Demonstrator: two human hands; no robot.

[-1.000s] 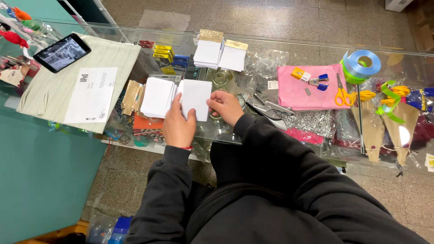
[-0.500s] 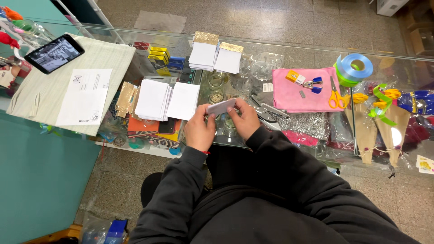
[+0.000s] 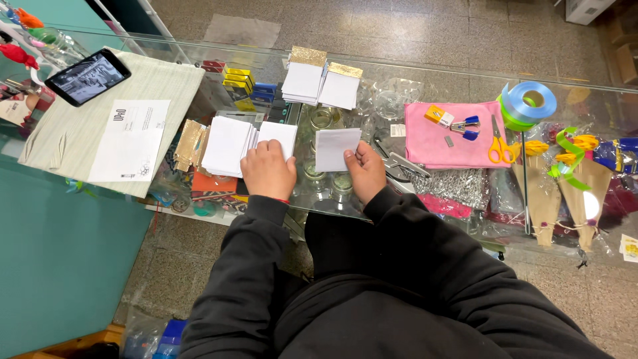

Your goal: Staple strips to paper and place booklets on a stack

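Underfoot stone-tile floor [image 3: 425,40]; glass counter [image 3: 399,93] cluttered, teal wall [image 3: 60,246] left.

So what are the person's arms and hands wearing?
Both arms are covered in long black sleeves of a soft, loose top that reach down to the wrists. The left hand and the right hand are bare, with no gloves and no rings that show. A thin red band peeks out at the left wrist, right at the cuff. No watch is visible.
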